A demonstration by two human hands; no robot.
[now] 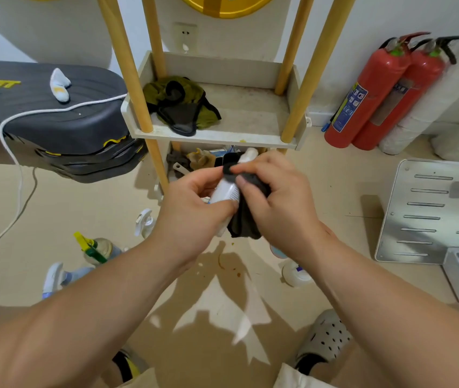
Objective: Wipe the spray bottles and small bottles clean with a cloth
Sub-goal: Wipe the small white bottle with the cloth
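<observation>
Low over the beige floor (82,197), the left hand (194,211) curls round the lower end of a smooth white plastic bottle (226,193). The bottle is held in the air between both hands, tilted, with its rounded white cap (250,154) pointing away towards the off-white shelf unit with round pale wooden posts (222,137). The right hand (281,203) pinches a soft, crumpled dark grey cloth (246,219) against the bottle's side, fingers bunched in the fabric and a loose end hanging below. Fine print runs down the bottle, too small to read. On the floor to the left are a clear spray bottle with a yellow and green trigger (95,247), a white trigger sprayer (144,219) and a white and blue spray bottle (55,277), apart from one another. A small squat white bottle (295,274) sits under the right forearm. Between these lies a stretch of floor spotted with brown stains. A heap of olive and black fabric (178,105) slumps on the shelf's middle tier. Two glossy red fire extinguishers (374,91) lean at the wall to the right, one with a blue pictogram label I cannot read. Nearer on that side, a slotted grey metal plate (430,211) narrows the room. At left, a ribbed black padded bench (55,119) carries yellow lettering, partly hidden and illegible, with a white cord (18,169) trailing over its edge.
</observation>
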